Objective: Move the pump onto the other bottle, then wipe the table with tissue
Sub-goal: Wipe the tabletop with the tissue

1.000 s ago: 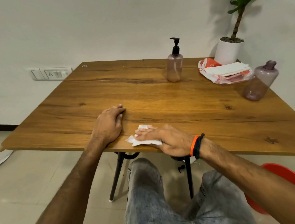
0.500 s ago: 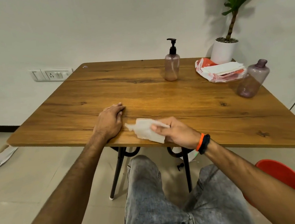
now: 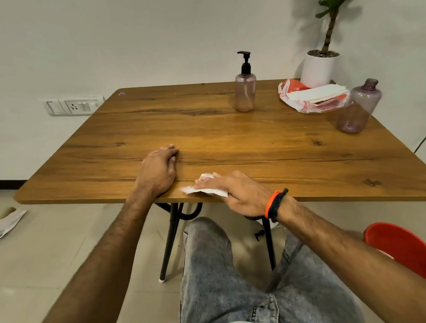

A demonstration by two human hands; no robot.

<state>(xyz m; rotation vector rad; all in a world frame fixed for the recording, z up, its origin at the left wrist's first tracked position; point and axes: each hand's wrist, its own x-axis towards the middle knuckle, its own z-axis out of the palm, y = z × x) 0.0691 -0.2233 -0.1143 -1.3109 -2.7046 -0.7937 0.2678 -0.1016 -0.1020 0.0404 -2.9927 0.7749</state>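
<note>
Tissue (image 3: 209, 188) — pressed flat under right hand (image 3: 237, 193) for wiping tabletop (image 3: 230, 139) edge; left hand (image 3: 157, 169) loosely curled, empty — bracing.

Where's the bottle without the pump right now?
In the head view the open bottle stands at the table's far right edge, just in front of the tissue pack, to the right of the pump bottle.

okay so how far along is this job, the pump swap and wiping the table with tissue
Done, it seems: the pump sits on the upright bottle, while the other bottle stands open-necked. In hand: the right hand presses a tissue flat at the near edge of the table; the left hand rests beside it. Left: the wipe covers only that near edge; whether the rest has been wiped cannot be told.
</note>
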